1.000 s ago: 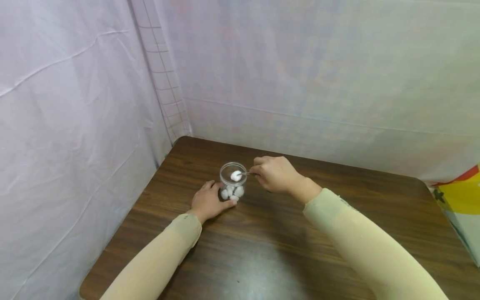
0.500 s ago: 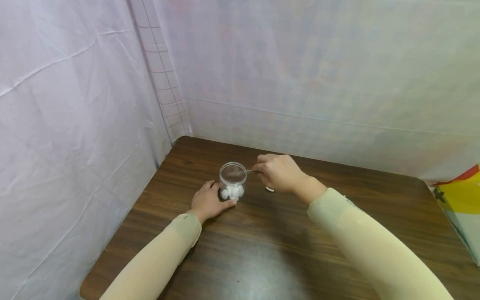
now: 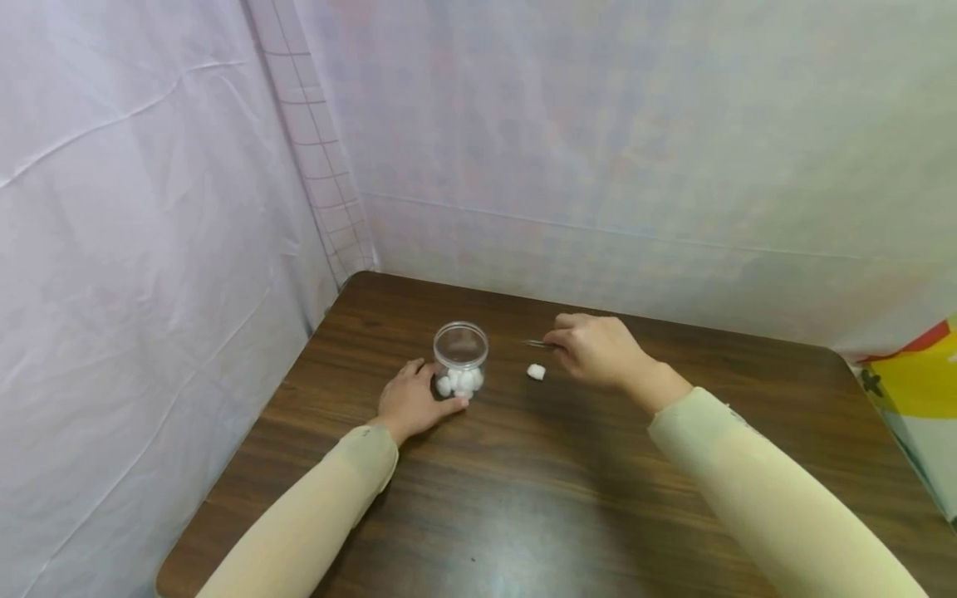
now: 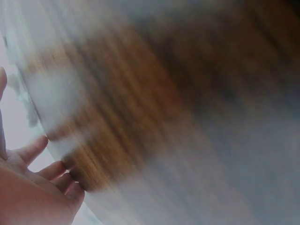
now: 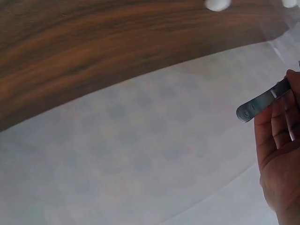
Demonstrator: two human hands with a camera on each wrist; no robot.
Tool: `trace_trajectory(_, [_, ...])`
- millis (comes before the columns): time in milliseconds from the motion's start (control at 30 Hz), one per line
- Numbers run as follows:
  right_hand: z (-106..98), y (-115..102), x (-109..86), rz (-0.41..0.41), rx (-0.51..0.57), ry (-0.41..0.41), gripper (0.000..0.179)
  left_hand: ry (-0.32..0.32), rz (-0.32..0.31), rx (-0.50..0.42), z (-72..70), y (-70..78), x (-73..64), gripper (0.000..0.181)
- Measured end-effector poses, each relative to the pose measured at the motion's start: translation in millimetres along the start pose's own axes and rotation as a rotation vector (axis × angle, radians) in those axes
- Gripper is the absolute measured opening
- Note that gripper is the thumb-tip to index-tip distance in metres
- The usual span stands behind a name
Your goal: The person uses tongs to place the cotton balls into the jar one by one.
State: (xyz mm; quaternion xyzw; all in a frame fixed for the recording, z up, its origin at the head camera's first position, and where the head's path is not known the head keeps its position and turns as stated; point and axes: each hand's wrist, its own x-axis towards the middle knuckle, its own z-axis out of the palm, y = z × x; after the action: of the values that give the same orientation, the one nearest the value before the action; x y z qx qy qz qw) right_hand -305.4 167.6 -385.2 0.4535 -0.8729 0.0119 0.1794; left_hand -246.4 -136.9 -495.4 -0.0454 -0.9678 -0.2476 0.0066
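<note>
A clear round jar (image 3: 460, 344) stands upright, without a lid, on the brown wooden table. White cotton balls (image 3: 461, 382) lie in its lower part. My left hand (image 3: 415, 404) holds the jar low on its left side, thumb in front and fingers behind. To the right of the jar, a single cotton ball (image 3: 536, 372) lies on the tabletop. Above and right of that one, my right hand (image 3: 598, 349) pinches metal tweezers (image 3: 537, 343), whose tips point left at the jar with nothing visible between them. In the right wrist view the tweezers' rear end (image 5: 255, 107) sticks out of the fingers.
The wooden table (image 3: 478, 515) has rounded corners. White cloth (image 3: 598, 149) hangs behind it and along the left side. A yellow and red item (image 3: 923, 386) is at the right edge.
The tweezers carried a cotton ball over the jar's mouth, and it now lies inside. My right hand has moved right with the tweezers, uncovering the cotton ball on the table. My left hand stays put.
</note>
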Motion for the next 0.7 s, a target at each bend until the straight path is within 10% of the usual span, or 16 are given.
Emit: trace_trajectory(700, [45,19,-42.3,0.103,0.036,-0.12,0.019,-0.014,-0.012,0.011,2.2,-3.3,-0.3,0.084])
